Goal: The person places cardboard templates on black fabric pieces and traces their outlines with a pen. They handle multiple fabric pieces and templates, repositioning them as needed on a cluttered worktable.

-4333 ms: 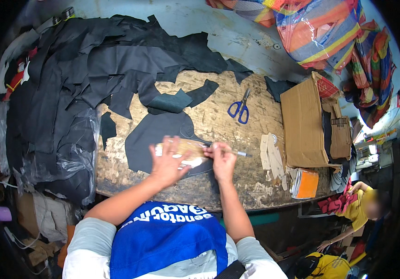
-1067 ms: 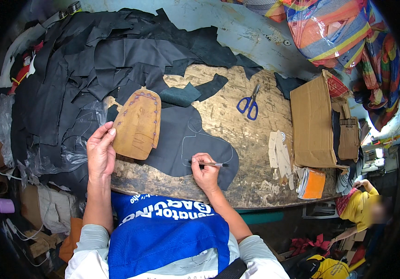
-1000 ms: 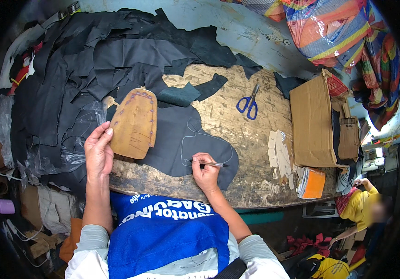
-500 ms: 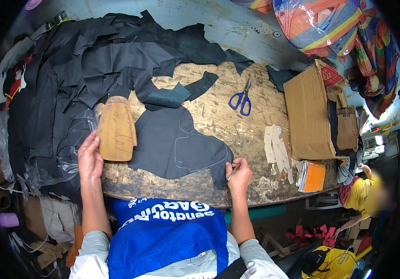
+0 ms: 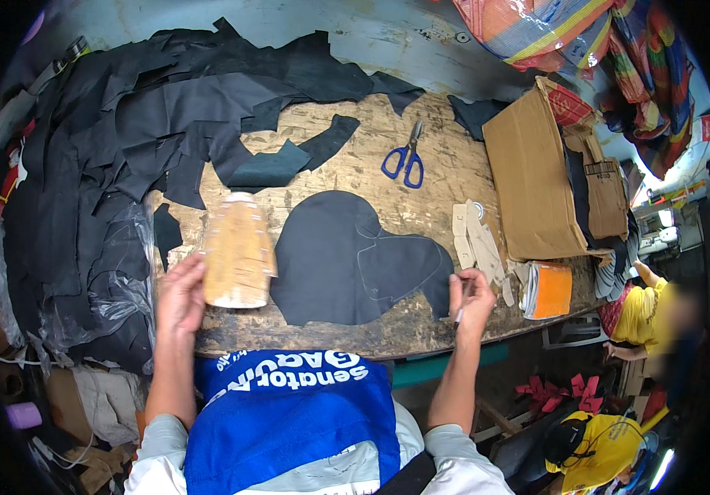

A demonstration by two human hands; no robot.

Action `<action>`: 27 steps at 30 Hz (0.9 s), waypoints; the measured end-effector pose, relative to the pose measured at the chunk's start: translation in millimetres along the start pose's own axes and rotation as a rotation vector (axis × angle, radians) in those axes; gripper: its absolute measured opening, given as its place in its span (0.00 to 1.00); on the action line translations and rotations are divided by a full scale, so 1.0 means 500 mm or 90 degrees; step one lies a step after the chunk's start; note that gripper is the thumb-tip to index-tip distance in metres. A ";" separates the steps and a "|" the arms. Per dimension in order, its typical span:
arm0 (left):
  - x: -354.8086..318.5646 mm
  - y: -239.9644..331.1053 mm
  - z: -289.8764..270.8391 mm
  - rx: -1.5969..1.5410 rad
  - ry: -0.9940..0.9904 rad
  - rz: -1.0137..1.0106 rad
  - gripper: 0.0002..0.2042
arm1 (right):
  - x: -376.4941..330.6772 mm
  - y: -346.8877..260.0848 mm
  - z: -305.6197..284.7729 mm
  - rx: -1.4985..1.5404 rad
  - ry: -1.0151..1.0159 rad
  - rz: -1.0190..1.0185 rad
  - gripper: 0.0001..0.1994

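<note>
Tan cardboard pattern piece (image 5: 238,261), roughly sole-shaped with a rounded top, is lying on the worn wooden worktable (image 5: 355,157) just left of the dark grey leather panel (image 5: 347,260). My left hand (image 5: 180,295) is gripping the pattern at its lower left edge, with the fingers closed on the card and the thumb side tucked against it (the rest of the pattern is blurred). My right hand (image 5: 472,297) is sitting at the right tip of the leather panel, pinching a thin silver marking pen (image 5: 462,301) between thumb and forefinger, point down; the grip is narrow and closed on the pen.

I am seeing a pale traced outline running across the right half of the dark grey leather panel. The panel is lying flat, its lower edge near the front edge of the table.

Further back, blue-handled scissors (image 5: 404,157) are resting closed on the bare wood, well apart from both hands. A smaller dark teal leather offcut (image 5: 268,167) is sitting behind the panel, touching the large heap of black leather scraps (image 5: 124,157) that is covering the left side of the table. To the right, pale cardboard template strips (image 5: 477,243) are lying between the panel and a flattened brown cardboard box (image 5: 532,186). An orange-covered pad (image 5: 549,289) is sitting at the table's right front corner. A person in a yellow shirt (image 5: 644,318) is working beyond that corner.
</note>
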State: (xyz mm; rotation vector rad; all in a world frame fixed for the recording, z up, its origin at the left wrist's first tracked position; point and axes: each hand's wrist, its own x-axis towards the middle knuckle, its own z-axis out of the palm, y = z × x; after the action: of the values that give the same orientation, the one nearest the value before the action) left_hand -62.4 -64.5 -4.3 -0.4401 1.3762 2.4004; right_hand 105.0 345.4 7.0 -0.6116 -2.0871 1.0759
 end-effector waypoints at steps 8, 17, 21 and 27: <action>-0.059 -0.122 0.165 0.662 -0.089 0.448 0.18 | -0.045 -0.016 0.028 0.016 0.016 0.071 0.03; -0.074 -0.188 0.193 0.986 -0.623 0.373 0.22 | -0.045 -0.051 0.031 0.137 0.014 0.107 0.09; -0.058 -0.209 0.203 0.960 -0.597 0.398 0.25 | -0.039 -0.087 0.035 0.149 -0.003 0.133 0.13; -0.062 -0.215 0.203 0.988 -0.608 0.383 0.30 | -0.031 -0.129 0.062 0.139 -0.037 0.027 0.11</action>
State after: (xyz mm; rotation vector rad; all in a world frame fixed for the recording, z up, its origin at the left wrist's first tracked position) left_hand 2.1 70.4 -24.4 1.3887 2.2835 0.7645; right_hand 85.7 284.6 42.4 -0.5237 -1.9774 1.3378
